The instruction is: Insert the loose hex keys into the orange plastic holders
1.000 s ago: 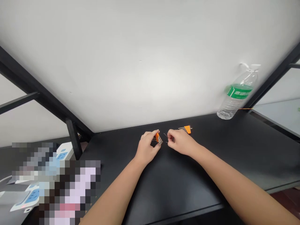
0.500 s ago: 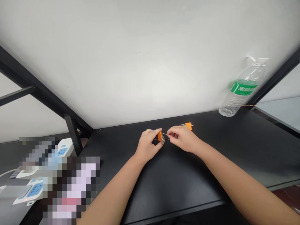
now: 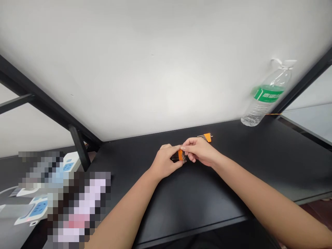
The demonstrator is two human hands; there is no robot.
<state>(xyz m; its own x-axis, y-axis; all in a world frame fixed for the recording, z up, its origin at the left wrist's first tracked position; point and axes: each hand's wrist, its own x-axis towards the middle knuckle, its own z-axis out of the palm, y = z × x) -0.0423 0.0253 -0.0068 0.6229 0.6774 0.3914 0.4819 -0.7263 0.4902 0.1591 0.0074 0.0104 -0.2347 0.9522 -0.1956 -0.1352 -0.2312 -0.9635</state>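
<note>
My left hand [image 3: 166,159] grips an orange holder [image 3: 181,154] by its two ends, thumb below and fingers above. Several thin metal rods, resembling hex keys or drill bits, pass through this holder, their ends showing on both sides. Against its upper right edge, the fingertips of my right hand [image 3: 198,150] are pinched together at a thin metal rod that they mostly hide. Just beyond my right hand, a second orange holder [image 3: 208,137] with several metal rods lies on the black tabletop [image 3: 186,204].
A clear bottle [image 3: 267,95] with a green label stands at the back right, by the white wall [image 3: 166,69]. White power strips [image 3: 38,209] lie at the left past the black frame [image 3: 77,141]. Blurred blocks hide things [image 3: 83,204] at lower left.
My right hand has moved left, up to the holder in my left hand. The thin rod that stretched between them now hardly shows. More of the second holder is visible.
</note>
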